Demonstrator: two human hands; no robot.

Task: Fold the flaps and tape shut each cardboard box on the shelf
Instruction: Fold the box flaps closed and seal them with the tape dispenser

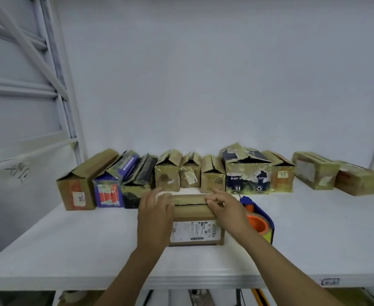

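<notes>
Left hand: lies flat on the left part of the box top, fingers straight, pressing down, gripping nothing. Right hand: fingers bent at the right end of the far flap, thumb on the far side of it; it looks like a pinch on that flap, though blur makes this uncertain.

Box: stands at the front middle of the shelf, printed label towards the person. A dark slit shows between the flaps, so the top is not fully closed. No tape visible across the seam.

Risks, as I judge them:
- Flaps may spring up when either hand lifts to fetch tape, as nothing else holds them.
- The seam may be taped with the gap open or the flaps askew if they are not brought edge to edge first.
- The box may slide on the smooth shelf under a one-sided push.

Tape dispenser: blue with an orange roll, just beside the box on the right, partly hidden behind the right wrist. Easy reach, nothing in the way.

Behind: row of boxes along the wall, many with flaps standing up. They stand near the far flap and leave little room behind it.
</notes>
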